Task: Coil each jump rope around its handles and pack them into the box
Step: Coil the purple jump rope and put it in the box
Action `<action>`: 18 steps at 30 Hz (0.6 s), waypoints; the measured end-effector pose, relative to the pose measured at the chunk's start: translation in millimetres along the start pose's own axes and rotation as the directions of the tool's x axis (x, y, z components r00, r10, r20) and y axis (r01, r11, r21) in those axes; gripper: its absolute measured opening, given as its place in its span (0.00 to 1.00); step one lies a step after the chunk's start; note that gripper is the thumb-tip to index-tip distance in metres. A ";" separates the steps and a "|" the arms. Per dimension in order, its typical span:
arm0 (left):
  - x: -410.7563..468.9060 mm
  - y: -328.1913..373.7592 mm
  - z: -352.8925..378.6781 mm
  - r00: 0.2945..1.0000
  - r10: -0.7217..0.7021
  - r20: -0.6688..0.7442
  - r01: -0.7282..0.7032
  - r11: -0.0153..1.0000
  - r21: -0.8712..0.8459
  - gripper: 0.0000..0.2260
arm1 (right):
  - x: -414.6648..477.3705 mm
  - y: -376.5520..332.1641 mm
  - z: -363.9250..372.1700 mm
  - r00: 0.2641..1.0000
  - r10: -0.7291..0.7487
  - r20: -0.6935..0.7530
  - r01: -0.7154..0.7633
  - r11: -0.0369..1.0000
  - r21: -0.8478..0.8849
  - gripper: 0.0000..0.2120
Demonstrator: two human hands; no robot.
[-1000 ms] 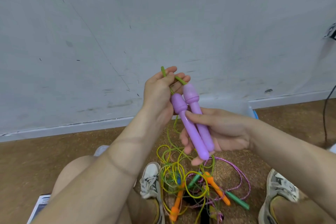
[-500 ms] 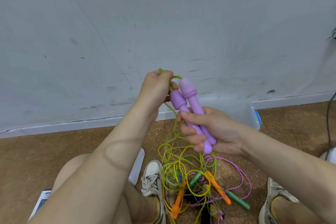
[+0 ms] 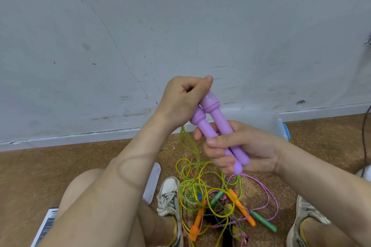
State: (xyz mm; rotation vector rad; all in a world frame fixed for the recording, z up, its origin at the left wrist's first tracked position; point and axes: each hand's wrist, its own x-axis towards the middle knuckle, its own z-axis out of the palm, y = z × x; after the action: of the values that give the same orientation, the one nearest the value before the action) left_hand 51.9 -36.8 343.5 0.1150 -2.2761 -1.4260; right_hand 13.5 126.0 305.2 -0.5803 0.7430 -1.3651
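While right hand curls fingers round purple handles, left hand grips green rope above, wall behind

Rope pile btwn shoes; box behind

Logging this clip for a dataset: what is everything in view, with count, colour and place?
purple handles: two, purple, in the right hand
green rope: one, yellow-green, hanging from the left hand to the pile
orange handles: two, orange, in the floor pile
green handles: two, green, in the pile
pink rope: one, pink, right of the pile
box: one, clear with blue latch, by the wall
printed sheet: one, white, floor bottom left
cable: one, black, right edge
shoes: two, white, flanking the pile
left hand: one, grips the green rope
right hand: one, grips both purple handles
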 end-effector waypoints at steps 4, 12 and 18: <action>-2.0 4.3 -8.7 0.994 0.095 -0.046 -0.090 0.992 0.091 0.23 | -4.7 0.5 -1.6 0.993 0.078 0.090 -0.079 0.997 0.011 0.15; -2.5 -2.9 -9.8 0.999 0.023 -0.047 -0.017 0.991 0.130 0.20 | -3.4 0.5 12.5 0.910 0.020 -0.414 -0.169 0.930 -0.327 0.12; 1.3 7.0 -14.7 0.953 -0.254 0.165 0.302 0.834 -0.461 0.20 | -11.1 -17.2 14.2 0.980 -0.019 -0.196 0.021 1.000 0.006 0.09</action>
State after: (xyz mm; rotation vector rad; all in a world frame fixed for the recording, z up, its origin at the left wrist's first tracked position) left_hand 58.0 -46.2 355.4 0.2323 -1.9558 -2.1566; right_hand 12.6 134.0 328.8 -0.4522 0.8917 -1.4571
